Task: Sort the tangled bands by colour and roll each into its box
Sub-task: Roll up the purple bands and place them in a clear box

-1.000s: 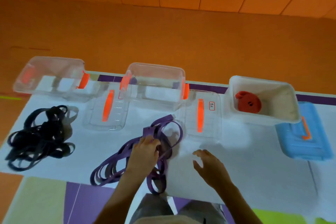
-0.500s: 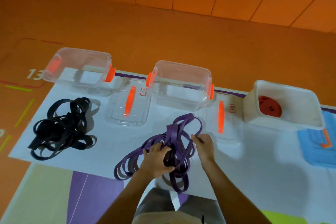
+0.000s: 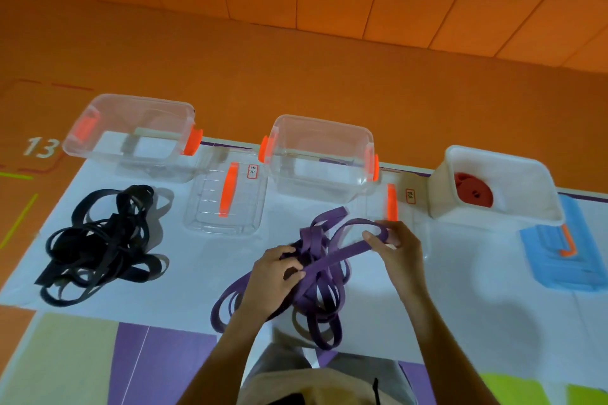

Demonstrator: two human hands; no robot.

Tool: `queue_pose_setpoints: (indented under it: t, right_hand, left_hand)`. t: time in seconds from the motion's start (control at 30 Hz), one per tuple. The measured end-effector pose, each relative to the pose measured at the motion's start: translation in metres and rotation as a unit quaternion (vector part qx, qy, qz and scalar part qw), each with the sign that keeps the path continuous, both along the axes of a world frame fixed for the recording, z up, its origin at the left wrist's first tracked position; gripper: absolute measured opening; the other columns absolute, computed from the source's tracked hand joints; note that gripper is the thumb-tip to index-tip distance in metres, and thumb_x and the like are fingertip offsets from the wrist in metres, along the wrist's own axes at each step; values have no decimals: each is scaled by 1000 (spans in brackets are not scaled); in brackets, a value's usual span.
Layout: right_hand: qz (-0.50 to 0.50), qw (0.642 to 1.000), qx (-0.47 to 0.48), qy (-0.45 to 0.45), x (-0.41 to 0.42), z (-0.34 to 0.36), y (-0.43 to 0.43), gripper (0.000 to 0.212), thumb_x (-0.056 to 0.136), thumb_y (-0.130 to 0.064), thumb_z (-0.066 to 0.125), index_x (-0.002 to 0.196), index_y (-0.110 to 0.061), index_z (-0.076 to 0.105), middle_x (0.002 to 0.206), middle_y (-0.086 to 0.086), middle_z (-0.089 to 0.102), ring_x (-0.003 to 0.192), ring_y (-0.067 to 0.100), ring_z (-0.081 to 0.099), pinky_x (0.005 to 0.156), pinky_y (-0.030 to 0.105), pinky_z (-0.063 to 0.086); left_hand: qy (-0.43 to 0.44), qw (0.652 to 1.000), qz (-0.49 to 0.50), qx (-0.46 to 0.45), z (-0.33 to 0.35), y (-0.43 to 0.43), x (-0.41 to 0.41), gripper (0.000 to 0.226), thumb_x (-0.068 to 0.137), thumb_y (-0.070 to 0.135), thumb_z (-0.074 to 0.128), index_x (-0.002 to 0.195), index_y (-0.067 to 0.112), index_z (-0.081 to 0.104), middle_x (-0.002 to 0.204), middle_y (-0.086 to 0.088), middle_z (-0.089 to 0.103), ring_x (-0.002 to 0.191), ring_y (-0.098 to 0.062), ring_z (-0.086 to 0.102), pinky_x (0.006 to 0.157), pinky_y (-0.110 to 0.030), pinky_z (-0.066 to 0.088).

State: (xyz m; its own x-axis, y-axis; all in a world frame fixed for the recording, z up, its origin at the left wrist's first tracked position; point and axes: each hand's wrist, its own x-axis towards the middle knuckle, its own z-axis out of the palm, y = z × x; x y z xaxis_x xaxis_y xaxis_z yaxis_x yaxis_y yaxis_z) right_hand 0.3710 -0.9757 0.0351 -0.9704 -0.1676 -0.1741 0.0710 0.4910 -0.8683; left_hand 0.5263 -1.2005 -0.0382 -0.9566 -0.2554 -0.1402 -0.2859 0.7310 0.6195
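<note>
On the white sheet (image 3: 197,289), both hands, left (image 3: 274,276) and right (image 3: 396,245), pinch flat, looping purple bands (image 3: 324,286).

One black tangle (image 3: 102,243), one purple tangle (image 3: 339,255), one red roll (image 3: 473,194), three boxes (image 3: 329,123), three lids (image 3: 204,207).

Bare sheet (image 3: 477,289) right of purple tangle (image 3: 324,276), 2 flat lids (image 3: 227,200) flanking middle box (image 3: 320,161)

clear glossy plastic boxes (image 3: 320,158), matt purple bands (image 3: 324,276)
</note>
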Motion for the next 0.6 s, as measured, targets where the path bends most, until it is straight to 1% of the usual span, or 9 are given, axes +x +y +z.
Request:
queue_pose_setpoints:
  t: [0.03,0.1,0.17,0.23,0.33,0.43,0.5,0.57,0.6]
  right_hand:
    - [-14,999,14,29,1,7,0,24,80,-33,90,84,-30,67,80,-10,71,77,8,71,65,18,54]
    - [-34,994,16,102,2,21,1,35,74,-45,92,76,-27,62,81,-6,66,73,14,68,63,22,57]
    - [-4,982,-4,187,1,36,1,39,74,-48,88,80,-17,66,91,-1,62,77,15,66,68,17,57]
    - [37,974,-9,224,-2,53,1,40,77,-47,86,85,-12,69,90,-1,66,78,13,68,71,14,58]
    - [40,977,-11,208,-5,74,1,44,76,-57,81,78,-16,64,75,-18,69,74,6,71,66,13,58]
    - [42,979,-22,200,-2,88,-4,43,72,-59,83,74,-25,57,67,-18,67,67,5,71,59,13,56]
    - [34,980,-34,191,0,93,-10,43,69,-58,85,74,-28,55,66,-17,68,61,5,70,53,13,52]
    - [16,983,-34,182,3,95,-15,42,69,-52,88,72,-33,50,60,-19,64,53,4,66,49,12,48]
    - [6,983,-24,181,4,95,-17,44,71,-47,91,71,-33,49,56,-19,60,51,5,63,49,14,48]
  left_hand:
    - [3,1000,1,8,3,1,-4,10,99,36,71,102,28,76,132,11,66,120,-13,61,107,-28,48]
    - [20,999,14,36,10,5,-12,5,100,35,70,103,30,71,119,14,69,109,-8,62,99,-30,53]
    - [29,996,36,79,21,8,-19,4,103,37,65,105,38,62,110,19,68,102,-3,61,93,-30,55]
    - [20,994,31,103,33,7,-27,5,104,40,60,107,42,56,110,22,67,103,-1,63,92,-30,56]
    - [-21,991,-7,132,52,8,-38,26,100,32,66,125,33,56,126,16,65,117,-7,62,103,-37,54]
    - [-54,984,-67,158,81,16,-51,67,93,31,72,153,33,42,143,10,54,136,-14,49,114,-40,45]
    - [-48,973,-100,202,99,23,-59,79,87,35,72,157,41,36,151,13,47,139,-13,47,117,-39,43]
    - [-29,955,-115,270,114,31,-65,80,84,39,75,153,51,36,157,20,43,143,-7,45,115,-33,44]
    - [-11,945,-115,305,119,36,-68,77,83,42,77,148,55,39,154,23,48,143,-2,46,112,-27,46]
